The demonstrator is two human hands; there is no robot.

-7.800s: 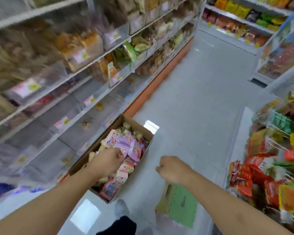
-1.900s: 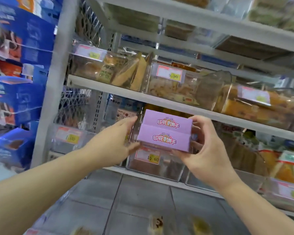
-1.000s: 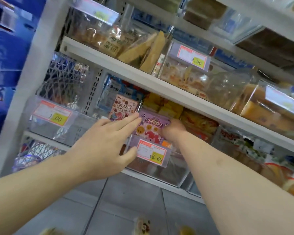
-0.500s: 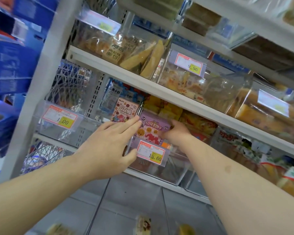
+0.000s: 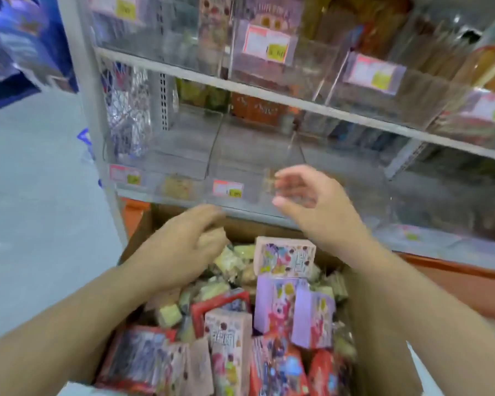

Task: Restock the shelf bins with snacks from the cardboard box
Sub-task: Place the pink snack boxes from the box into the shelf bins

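The cardboard box (image 5: pixel 139 232) stands on the floor below me, packed with purple, pink and red snack boxes and small wrapped snacks. Two purple snack boxes (image 5: pixel 293 311) stand near its right side and a pink one (image 5: pixel 285 257) lies at its far end. My left hand (image 5: pixel 180 247) hovers over the box's far left part with loosely curled fingers and holds nothing. My right hand (image 5: pixel 309 204) is raised above the box's far edge, fingers relaxed and apart, holding nothing. Clear shelf bins (image 5: pixel 257 167) with price tags line the shelves just beyond. The view is motion-blurred.
A white shelf upright (image 5: pixel 83 104) rises at the left, with grey floor (image 5: pixel 35 195) beside it. An orange base board (image 5: pixel 455 270) runs under the lowest shelf. Blue stock (image 5: pixel 17 47) is stacked at the far left.
Both hands have left the upper bin, where the purple box stayed, and dropped to the cardboard box. My view has swung down from the middle shelf to the box.
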